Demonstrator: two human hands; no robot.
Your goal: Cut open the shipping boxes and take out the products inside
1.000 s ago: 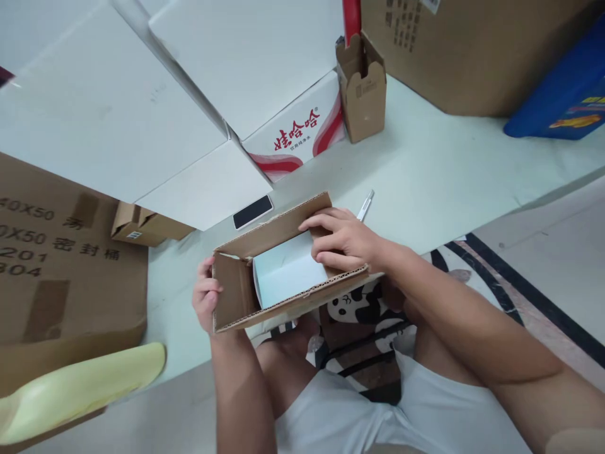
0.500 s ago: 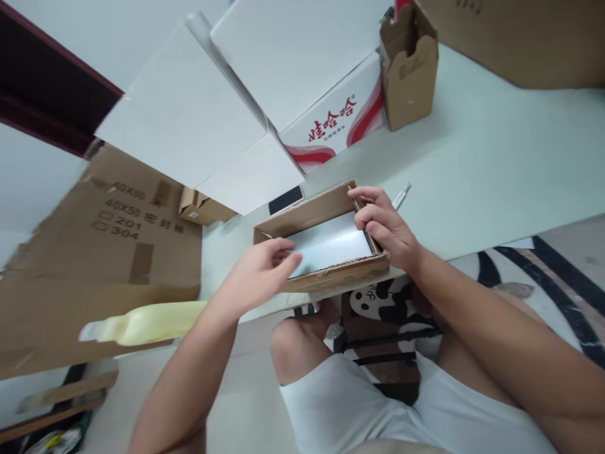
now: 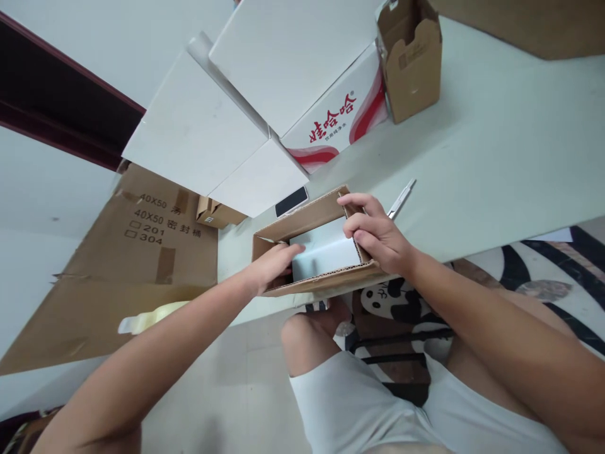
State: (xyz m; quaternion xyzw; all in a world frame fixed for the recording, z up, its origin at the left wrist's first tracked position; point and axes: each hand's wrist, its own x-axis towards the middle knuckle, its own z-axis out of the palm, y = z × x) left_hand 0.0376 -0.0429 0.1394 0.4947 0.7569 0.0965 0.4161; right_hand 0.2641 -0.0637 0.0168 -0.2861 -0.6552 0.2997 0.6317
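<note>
An open brown cardboard box [image 3: 312, 217] lies at the near edge of a pale table [image 3: 496, 157]. Inside it sits a white box [image 3: 324, 255]. My left hand [image 3: 271, 268] reaches into the left end of the cardboard box, fingers pressed against the white box's left side. My right hand [image 3: 378, 236] curls over the right end of the cardboard box, fingers bent around its wall and touching the white box.
A black phone [image 3: 290, 202] and a white pen-like tool [image 3: 401, 197] lie just behind the box. Behind these are a white carton with red print [image 3: 331, 123], a small open brown carton [image 3: 410, 57], flattened cardboard [image 3: 142, 252] at left, a yellowish object [image 3: 151, 315].
My left hand left the box's outer left end and went inside against the white box. My right hand slid to the right end wall. The view swung left.
</note>
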